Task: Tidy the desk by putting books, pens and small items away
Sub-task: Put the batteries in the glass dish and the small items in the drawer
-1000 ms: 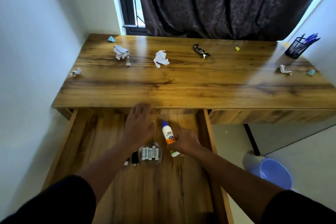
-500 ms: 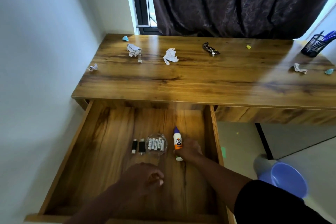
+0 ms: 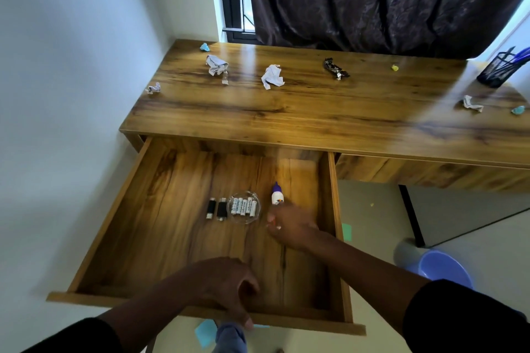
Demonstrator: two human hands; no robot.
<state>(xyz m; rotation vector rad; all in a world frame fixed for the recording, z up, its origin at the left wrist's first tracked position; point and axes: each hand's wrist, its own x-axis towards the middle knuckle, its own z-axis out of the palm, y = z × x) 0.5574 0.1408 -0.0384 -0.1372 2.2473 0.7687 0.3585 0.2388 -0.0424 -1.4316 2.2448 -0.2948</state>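
Observation:
The desk drawer (image 3: 120,226) stands pulled out. On its floor lie two black lighters (image 3: 216,208), a clear glass dish (image 3: 243,207) holding several white batteries, and a white glue bottle (image 3: 277,195) with a purple cap. My right hand (image 3: 289,228), blurred, lies over the bottle's lower half with fingers curled round it. My left hand (image 3: 220,286) grips the drawer's front panel (image 3: 301,321), thumb inside and fingertips over the outer face. On the desk top (image 3: 315,112) lie several crumpled papers (image 3: 272,76), a dark wrapper (image 3: 335,68) and small coloured scraps.
A black mesh pen holder (image 3: 499,69) with blue pens stands at the desk's far right. A blue bucket (image 3: 438,268) sits on the floor right of the drawer. Blue and green paper scraps lie on the floor. A wall is close on the left, and a dark curtain hangs behind.
My left hand drew back from the drawer's far end to its front panel, and the drawer is pulled further out. The glue bottle stays beside the dish under my right hand.

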